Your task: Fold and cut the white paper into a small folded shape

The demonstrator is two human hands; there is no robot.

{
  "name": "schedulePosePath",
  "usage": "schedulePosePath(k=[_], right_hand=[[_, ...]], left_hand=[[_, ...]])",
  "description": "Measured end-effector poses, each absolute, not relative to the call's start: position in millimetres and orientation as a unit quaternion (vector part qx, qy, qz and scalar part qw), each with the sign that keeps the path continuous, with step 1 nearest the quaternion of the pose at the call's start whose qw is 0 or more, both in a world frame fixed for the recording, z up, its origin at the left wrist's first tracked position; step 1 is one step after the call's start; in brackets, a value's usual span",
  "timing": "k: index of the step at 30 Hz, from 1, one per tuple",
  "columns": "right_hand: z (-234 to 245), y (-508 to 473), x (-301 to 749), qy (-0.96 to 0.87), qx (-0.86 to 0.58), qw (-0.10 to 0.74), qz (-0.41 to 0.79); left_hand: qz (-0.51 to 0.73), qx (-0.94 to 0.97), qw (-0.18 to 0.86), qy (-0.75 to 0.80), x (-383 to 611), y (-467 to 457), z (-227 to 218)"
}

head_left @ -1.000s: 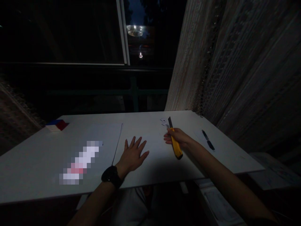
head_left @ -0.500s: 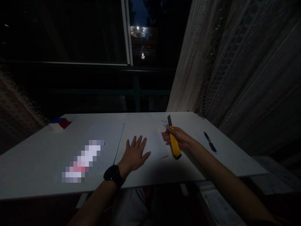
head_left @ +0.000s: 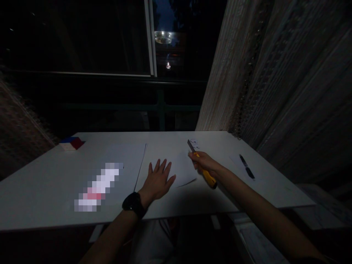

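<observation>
My left hand (head_left: 158, 181) lies flat with its fingers spread, at the left side of a white sheet of paper (head_left: 180, 170) on the table. A dark watch (head_left: 134, 205) is on that wrist. My right hand (head_left: 205, 163) is closed around a yellow utility knife (head_left: 209, 178), over the paper's right edge. The knife's blade (head_left: 190, 145) is out and points away from me, leaning left. Just beyond the blade tip lies a small piece of paper with dark marks (head_left: 194, 142). The knife's middle is hidden by my fingers.
The white table (head_left: 115, 216) stands before a dark window. A cube puzzle (head_left: 70, 143) sits at the far left, a black pen (head_left: 246, 167) at the right. More paper sheets (head_left: 134, 156) and a blurred-out patch (head_left: 97, 189) are left. A curtain (head_left: 217, 84) hangs behind the right side.
My right hand has turned the knife so its blade tilts left, and has shifted slightly. The red patch beneath that hand is now out of sight. My left hand stays in place.
</observation>
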State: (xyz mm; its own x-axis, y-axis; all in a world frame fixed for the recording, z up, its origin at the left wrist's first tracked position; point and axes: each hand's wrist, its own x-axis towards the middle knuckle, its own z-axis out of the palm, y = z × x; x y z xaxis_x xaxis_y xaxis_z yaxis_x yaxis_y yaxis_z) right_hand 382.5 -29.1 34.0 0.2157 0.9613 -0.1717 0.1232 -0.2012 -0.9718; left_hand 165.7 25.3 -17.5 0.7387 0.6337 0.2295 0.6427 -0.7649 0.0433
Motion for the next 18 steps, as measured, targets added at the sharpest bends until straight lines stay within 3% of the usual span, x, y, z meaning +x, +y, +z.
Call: schedulePosePath(k=[8,18], right_hand=[[29.9,-0.4,395.8,-0.584,-0.734,0.31,0.154],[39.6,-0.3,389.1,-0.615,-0.755,0.209,0.086]], left_hand=[[-0.116,-0.932,0.024,-0.344,166.1,25.4,-19.0],[-0.124,-0.931,0.026,-0.342,166.5,25.8,-21.0]])
